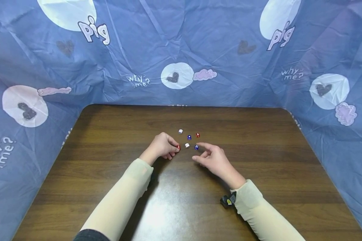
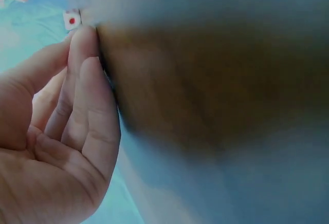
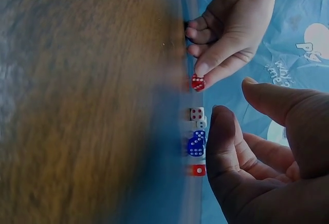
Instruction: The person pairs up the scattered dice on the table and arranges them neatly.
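Note:
My left hand [image 1: 164, 146] pinches a red die [image 1: 178, 147] between thumb and fingertips, at the left end of a small group of dice. Beside it sits a white die [image 1: 187, 145], then a blue die [image 1: 196, 147]. My right hand [image 1: 212, 159] is nearest that blue die, its thumb and index finger apart with nothing between them. Behind lie another white die [image 1: 180, 131], a second blue die [image 1: 189, 137] and a red die [image 1: 197, 135]. In the right wrist view, the pinched red die [image 3: 198, 82] shows below the left fingertips.
The dice lie on a brown wood-grain table [image 1: 108, 187]. A blue printed cloth [image 1: 157, 40] hangs along its back and sides. A black wrist device [image 1: 227, 201] is at the right sleeve's cuff.

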`<state>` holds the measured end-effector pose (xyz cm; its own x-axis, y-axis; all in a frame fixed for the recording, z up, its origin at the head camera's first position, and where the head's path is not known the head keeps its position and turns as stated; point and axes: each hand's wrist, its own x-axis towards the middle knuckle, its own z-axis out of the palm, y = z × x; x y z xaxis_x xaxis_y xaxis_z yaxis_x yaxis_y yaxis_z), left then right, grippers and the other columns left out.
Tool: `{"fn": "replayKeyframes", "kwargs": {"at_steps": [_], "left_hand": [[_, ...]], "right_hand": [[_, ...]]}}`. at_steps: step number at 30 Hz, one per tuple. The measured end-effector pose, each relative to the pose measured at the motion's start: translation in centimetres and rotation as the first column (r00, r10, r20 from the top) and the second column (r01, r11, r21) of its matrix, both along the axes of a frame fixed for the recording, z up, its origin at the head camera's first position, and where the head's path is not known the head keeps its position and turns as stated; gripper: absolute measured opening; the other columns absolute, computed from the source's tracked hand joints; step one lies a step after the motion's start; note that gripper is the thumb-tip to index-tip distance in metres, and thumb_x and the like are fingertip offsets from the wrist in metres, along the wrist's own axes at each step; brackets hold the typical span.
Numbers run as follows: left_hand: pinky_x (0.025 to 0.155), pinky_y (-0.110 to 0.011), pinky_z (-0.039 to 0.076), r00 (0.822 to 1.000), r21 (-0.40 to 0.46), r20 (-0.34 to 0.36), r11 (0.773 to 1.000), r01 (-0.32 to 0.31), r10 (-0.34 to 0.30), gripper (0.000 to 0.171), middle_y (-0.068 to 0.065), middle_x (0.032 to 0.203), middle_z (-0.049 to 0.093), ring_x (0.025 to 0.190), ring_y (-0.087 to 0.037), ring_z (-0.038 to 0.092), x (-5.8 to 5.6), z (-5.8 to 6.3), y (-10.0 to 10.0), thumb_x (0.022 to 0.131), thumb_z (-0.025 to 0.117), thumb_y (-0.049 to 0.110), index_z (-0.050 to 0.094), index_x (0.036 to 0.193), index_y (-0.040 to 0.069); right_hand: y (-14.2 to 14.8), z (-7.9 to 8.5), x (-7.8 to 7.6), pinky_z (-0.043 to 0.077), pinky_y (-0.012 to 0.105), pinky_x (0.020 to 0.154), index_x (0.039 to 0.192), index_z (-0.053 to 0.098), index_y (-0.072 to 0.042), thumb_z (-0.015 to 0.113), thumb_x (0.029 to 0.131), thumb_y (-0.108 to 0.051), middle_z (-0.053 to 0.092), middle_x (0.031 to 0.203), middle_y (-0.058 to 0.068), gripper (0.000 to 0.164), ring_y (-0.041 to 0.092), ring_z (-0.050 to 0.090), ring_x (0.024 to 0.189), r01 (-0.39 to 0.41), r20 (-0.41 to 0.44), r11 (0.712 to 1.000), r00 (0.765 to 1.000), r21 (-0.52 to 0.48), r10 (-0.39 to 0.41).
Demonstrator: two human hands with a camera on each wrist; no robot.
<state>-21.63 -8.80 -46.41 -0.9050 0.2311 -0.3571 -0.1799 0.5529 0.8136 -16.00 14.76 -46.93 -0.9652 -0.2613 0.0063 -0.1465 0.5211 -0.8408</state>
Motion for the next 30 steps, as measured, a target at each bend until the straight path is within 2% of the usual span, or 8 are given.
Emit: {"fn": "replayKeyframes", "kwargs": {"at_steps": [5, 11, 20, 30], "left_hand": [[0.047, -0.032, 0.058, 0.997, -0.051, -0.053, 0.997, 0.056, -0.059, 0.007, -0.010, 0.065, 0.071, 0.054, -0.024, 0.070, 1.2, 0.4, 0.2, 0.087, 0.081, 0.006, 0.081, 0.094, 0.008], [0.042, -0.026, 0.052, 0.988, -0.149, -0.086, 0.983, 0.111, -0.124, 0.004, -0.006, 0.063, 0.070, 0.051, -0.022, 0.068, 2.9, 0.8, 1.0, 0.087, 0.081, 0.007, 0.082, 0.091, 0.008], [0.039, -0.024, 0.049, 0.989, -0.175, -0.083, 0.979, 0.106, -0.122, 0.007, -0.005, 0.060, 0.068, 0.049, -0.022, 0.067, 5.0, 1.0, 1.9, 0.086, 0.082, 0.006, 0.082, 0.092, 0.009], [0.038, -0.024, 0.050, 0.986, -0.184, -0.110, 0.978, 0.100, -0.122, 0.011, -0.004, 0.057, 0.067, 0.047, -0.022, 0.066, 6.0, 0.8, 2.1, 0.084, 0.083, 0.007, 0.082, 0.095, 0.010]], "right_hand": [[-0.4, -0.1, 0.1, 0.048, 0.026, 0.051, 0.134, 0.064, -0.001, 0.085, 0.086, -0.020, 0.070, 0.069, -0.006, 0.055, 0.011, 0.063, 0.059, -0.013, 0.004, 1.000, 1.000, -0.002, 0.013], [-0.8, -0.4, 0.4, 0.048, 0.025, 0.051, 0.133, 0.064, 0.000, 0.085, 0.086, -0.018, 0.071, 0.070, -0.005, 0.054, 0.009, 0.062, 0.059, -0.037, 0.031, 0.999, 0.999, 0.017, 0.036], [-1.3, -1.2, 0.9, 0.050, 0.026, 0.052, 0.124, 0.069, 0.001, 0.084, 0.086, -0.015, 0.070, 0.068, -0.007, 0.045, 0.008, 0.063, 0.058, -0.069, 0.024, 0.996, 0.997, 0.050, 0.068], [-2.3, -1.3, 0.8, 0.048, 0.025, 0.048, 0.115, 0.074, -0.001, 0.085, 0.084, -0.013, 0.066, 0.064, -0.008, 0.035, 0.007, 0.059, 0.052, -0.087, 0.007, 0.990, 0.996, 0.112, 0.087]]}}
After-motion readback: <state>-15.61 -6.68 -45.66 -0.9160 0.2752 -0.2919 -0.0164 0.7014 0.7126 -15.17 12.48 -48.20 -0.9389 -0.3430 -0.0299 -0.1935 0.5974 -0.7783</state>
